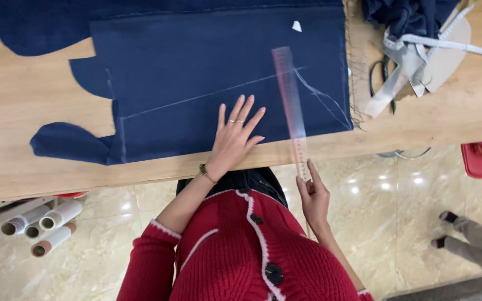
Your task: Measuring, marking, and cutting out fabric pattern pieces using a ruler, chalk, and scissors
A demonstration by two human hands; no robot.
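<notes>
Your left hand [234, 135] presses flat, fingers spread, on the chalk-marked navy fabric [196, 72] covering the wooden table [453, 111], while your right hand [312, 195] pinches the near end of a clear ruler [290, 106] lying across the cloth.

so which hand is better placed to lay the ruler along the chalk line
Right, probably. The right hand grips the clear ruler by its near end, over the navy fabric. The left hand lies flat on the fabric, fingers spread.
</notes>
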